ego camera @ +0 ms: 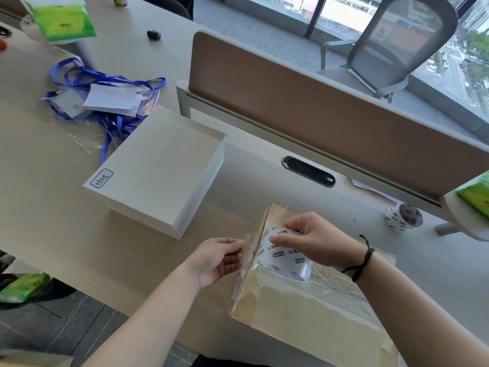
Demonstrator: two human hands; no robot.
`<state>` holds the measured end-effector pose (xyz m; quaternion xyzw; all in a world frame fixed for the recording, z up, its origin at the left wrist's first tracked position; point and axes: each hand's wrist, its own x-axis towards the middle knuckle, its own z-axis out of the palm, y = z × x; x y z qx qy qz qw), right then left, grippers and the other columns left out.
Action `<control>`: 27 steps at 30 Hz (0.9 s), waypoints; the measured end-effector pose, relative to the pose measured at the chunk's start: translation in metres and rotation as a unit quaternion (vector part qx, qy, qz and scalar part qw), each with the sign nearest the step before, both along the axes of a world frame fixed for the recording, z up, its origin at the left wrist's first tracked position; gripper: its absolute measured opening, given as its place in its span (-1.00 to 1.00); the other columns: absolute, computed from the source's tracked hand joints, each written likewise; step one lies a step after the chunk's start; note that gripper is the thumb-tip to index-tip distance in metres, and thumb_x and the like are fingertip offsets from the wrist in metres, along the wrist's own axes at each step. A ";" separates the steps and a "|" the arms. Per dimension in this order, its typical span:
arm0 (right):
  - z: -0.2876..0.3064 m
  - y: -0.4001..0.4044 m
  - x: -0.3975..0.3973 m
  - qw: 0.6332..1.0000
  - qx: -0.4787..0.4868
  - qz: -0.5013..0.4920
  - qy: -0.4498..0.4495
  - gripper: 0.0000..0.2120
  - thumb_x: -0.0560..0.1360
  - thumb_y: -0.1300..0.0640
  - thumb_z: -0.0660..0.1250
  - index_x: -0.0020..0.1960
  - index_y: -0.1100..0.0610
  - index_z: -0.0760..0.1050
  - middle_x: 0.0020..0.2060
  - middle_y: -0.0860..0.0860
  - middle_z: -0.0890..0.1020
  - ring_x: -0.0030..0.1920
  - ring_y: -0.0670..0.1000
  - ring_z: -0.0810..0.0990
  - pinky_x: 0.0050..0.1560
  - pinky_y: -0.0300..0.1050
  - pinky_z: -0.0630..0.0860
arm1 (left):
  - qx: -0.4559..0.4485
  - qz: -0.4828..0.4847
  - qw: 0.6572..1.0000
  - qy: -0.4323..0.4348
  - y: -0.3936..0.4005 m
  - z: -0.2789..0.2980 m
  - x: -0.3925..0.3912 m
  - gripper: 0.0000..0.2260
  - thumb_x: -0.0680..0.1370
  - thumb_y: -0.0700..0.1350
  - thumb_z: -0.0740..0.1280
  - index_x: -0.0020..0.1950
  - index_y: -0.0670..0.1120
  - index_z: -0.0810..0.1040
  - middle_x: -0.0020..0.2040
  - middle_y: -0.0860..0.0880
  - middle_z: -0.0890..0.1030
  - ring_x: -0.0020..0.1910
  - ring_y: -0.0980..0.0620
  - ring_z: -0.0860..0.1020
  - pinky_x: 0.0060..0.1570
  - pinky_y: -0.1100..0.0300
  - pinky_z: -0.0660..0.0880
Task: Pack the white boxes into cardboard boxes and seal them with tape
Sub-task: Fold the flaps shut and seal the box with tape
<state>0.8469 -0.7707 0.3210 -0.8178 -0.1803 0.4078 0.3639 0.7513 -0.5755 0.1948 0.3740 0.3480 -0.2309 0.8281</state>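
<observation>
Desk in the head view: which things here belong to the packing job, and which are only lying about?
For the job: cardboard box; tape roll gripped by right hand; clear tape end pinched by left hand; white box; spare tape roll.

Lying about: blue lanyards; green packet; office chair.

The person is showing two bare forearms with no sleeves reaching into view. The right hand (315, 241) is wearing a thin black braided cord bracelet (361, 260) at the wrist, its strands wrapping around the wrist and a short loose end sticking up near a small knot. The left hand (217, 260) is wearing nothing at the wrist. The fingers (280, 238) are carrying no rings, and the nails are looking short.
</observation>
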 end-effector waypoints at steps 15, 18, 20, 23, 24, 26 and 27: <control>-0.011 -0.012 -0.003 0.995 0.006 -0.069 0.073 -0.50 0.34 -0.19 0.46 -0.08 0.27 0.67 -0.15 0.18 0.74 -0.06 0.29 0.70 0.03 0.18 0.59 | -0.034 0.005 0.999 0.008 -0.011 -0.016 -0.003 -0.96 0.56 -0.27 0.41 -0.01 -0.22 0.61 -0.31 -0.12 0.61 -0.41 0.03 0.59 -0.41 0.20 0.58; -0.010 -0.013 -0.004 0.994 0.011 -0.070 0.082 -0.52 0.35 -0.17 0.46 -0.06 0.27 0.67 -0.14 0.18 0.74 -0.06 0.28 0.71 0.02 0.15 0.59 | 0.009 -0.001 1.000 -0.001 -0.015 -0.016 -0.003 -0.95 0.53 -0.27 0.45 -0.04 -0.21 0.62 -0.30 -0.11 0.62 -0.41 0.04 0.57 -0.39 0.21 0.57; -0.011 -0.014 -0.005 0.993 0.015 -0.073 0.088 -0.45 0.30 -0.22 0.47 -0.06 0.28 0.66 -0.13 0.20 0.74 -0.08 0.26 0.71 -0.01 0.11 0.57 | 0.075 -0.001 0.997 -0.018 -0.020 -0.014 -0.002 -0.95 0.52 -0.26 0.48 -0.06 -0.20 0.63 -0.27 -0.13 0.63 -0.38 0.02 0.55 -0.34 0.19 0.56; -0.011 -0.015 -0.005 0.993 0.019 -0.073 0.094 -0.43 0.27 -0.24 0.48 -0.09 0.29 0.65 -0.14 0.21 0.73 -0.15 0.17 0.69 -0.05 0.06 0.53 | 0.195 -0.027 0.979 -0.061 -0.022 -0.011 -0.005 -0.81 0.53 -0.20 0.50 0.12 -0.08 0.63 -0.07 -0.14 0.63 -0.26 0.00 0.58 -0.24 0.11 0.59; -0.010 -0.016 -0.006 0.993 0.020 -0.073 0.095 -0.42 0.27 -0.24 0.48 -0.09 0.30 0.65 -0.14 0.22 0.73 -0.16 0.16 0.69 -0.05 0.06 0.52 | 0.235 -0.044 0.968 -0.080 -0.021 -0.010 -0.008 -0.71 0.52 -0.16 0.51 0.22 0.03 0.60 0.03 -0.08 0.61 -0.18 0.00 0.60 -0.19 0.12 0.62; -0.010 -0.015 -0.006 0.992 0.023 -0.073 0.098 -0.41 0.27 -0.23 0.48 -0.09 0.32 0.64 -0.13 0.24 0.72 -0.15 0.17 0.68 -0.04 0.06 0.51 | 0.321 -0.094 0.932 -0.139 -0.013 -0.008 -0.012 -0.51 0.50 -0.12 0.52 0.32 0.30 0.48 0.18 0.07 0.54 0.02 0.07 0.58 -0.04 0.17 0.61; -0.010 -0.015 -0.006 0.992 0.024 -0.074 0.096 -0.40 0.26 -0.23 0.48 -0.09 0.33 0.63 -0.13 0.25 0.72 -0.15 0.18 0.67 -0.04 0.07 0.51 | 0.345 -0.121 0.914 -0.178 -0.009 -0.004 -0.013 -0.43 0.49 -0.14 0.51 0.31 0.40 0.43 0.25 0.14 0.49 0.11 0.11 0.55 0.03 0.23 0.58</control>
